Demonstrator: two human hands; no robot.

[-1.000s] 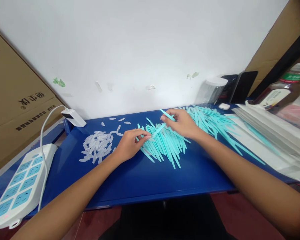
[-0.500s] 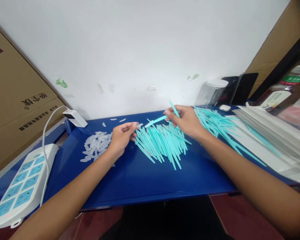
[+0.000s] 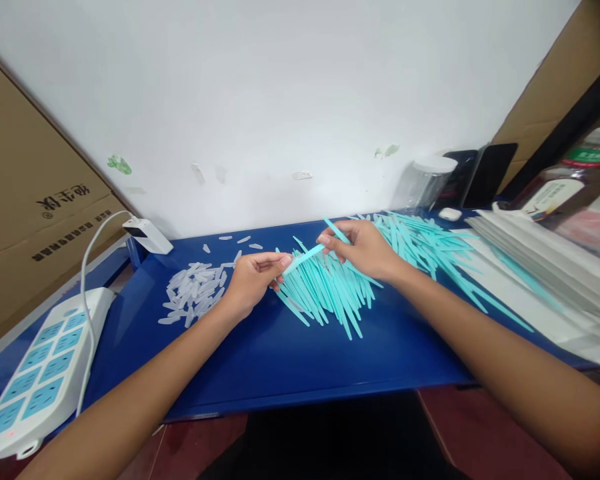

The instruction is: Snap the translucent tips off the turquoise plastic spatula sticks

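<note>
A turquoise eyebrow razor (image 3: 304, 257) spans the space between my two hands. My right hand (image 3: 360, 248) pinches its handle end, and a second turquoise stick (image 3: 336, 231) pokes up past those fingers. My left hand (image 3: 257, 280) is closed at the razor's other end, its fingertips hiding the small translucent cap and the razor tip. Below the hands spreads a pile of turquoise razors (image 3: 330, 293). Left of my left hand lies a heap of loose translucent caps (image 3: 195, 291).
More turquoise razors (image 3: 420, 243) lie at the right, beside stacked white packets (image 3: 540, 280). A clear jar (image 3: 425, 183) and dark phone (image 3: 490, 175) stand behind. At left are a power strip (image 3: 45, 367), white charger (image 3: 149, 237) and cardboard box (image 3: 35, 193). The blue table (image 3: 280, 367) meets a white wall.
My hands have come together: the razor in my right hand moved left and down, and its tip now meets my left fingers, where the cap showed before.
</note>
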